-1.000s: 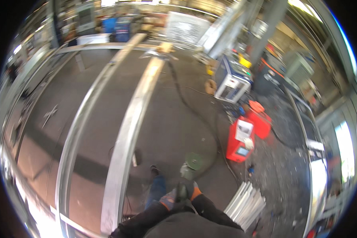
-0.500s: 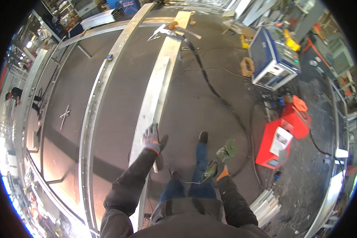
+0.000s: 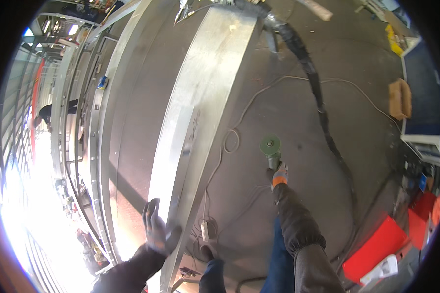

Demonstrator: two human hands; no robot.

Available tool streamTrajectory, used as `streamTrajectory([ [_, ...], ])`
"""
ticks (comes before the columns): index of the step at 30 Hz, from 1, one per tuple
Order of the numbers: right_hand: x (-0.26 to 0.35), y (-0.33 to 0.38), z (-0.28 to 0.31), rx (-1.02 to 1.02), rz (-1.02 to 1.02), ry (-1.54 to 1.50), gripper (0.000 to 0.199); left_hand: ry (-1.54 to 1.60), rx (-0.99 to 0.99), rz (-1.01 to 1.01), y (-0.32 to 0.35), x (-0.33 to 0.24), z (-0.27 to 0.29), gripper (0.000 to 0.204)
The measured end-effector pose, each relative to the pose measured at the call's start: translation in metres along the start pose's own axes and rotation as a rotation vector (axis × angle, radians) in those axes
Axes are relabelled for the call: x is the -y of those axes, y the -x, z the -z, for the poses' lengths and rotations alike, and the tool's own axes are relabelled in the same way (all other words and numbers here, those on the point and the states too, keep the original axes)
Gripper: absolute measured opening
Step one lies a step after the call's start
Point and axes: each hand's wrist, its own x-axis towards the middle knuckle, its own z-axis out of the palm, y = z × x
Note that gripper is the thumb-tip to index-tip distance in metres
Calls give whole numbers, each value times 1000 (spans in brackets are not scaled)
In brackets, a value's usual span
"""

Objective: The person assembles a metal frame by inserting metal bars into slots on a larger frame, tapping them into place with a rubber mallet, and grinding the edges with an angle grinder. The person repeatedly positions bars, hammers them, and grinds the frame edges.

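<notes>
A long silvery metal beam point(image 3: 220, 63) runs from the far middle down toward me, with a narrower flat metal strip point(image 3: 173, 141) lying along its top. My left hand point(image 3: 156, 230), in a grey glove, is at the near part of the beam beside the strip, fingers stretched out and thumb apart. Whether it presses on the metal I cannot tell. To the right of the beam, my right hand point(image 3: 281, 175), in a grey and orange glove, is closed round the body of an angle grinder point(image 3: 274, 160). Its green disc point(image 3: 270, 144) faces up, apart from the beam.
A thick black-wrapped cable point(image 3: 322, 112) and a thin cord point(image 3: 252, 100) cross the floor on the right. A power strip point(image 3: 205, 231) lies near my foot. Red cases point(image 3: 376, 249) and a cardboard box point(image 3: 400, 99) stand right. Another person point(image 3: 46, 115) bends at far left.
My right hand has carried the grinder forward, away from my legs. My left hand has stayed by the beam. The view has shifted closer to the beam.
</notes>
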Motion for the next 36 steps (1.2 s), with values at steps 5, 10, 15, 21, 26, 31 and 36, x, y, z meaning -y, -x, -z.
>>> streamTrajectory([
  [5, 93, -122, -92, 197, 60, 27, 51, 36, 72, 141, -18, -24, 13, 76],
  [10, 165, -190, -173, 187, 483, 370, 52, 8, 52, 177, -34, -34, 5, 66],
  [15, 169, -189, -203, 220, 559, 532, 48, -18, -23, 176, -31, -26, -3, 58],
  [21, 103, -57, -72, 357, 460, 536, 44, 5, -94, 198, -13, -29, 15, 53],
  [26, 112, 99, 130, 369, 316, 522, 40, 71, -75, 217, -4, -16, 22, 58],
  [31, 257, 141, 301, 45, 588, 219, 36, 3, 35, 206, 5, -17, 22, 63],
  [36, 474, -4, 412, -522, 1117, 313, 46, -40, 397, 407, -5, -36, 30, 70],
])
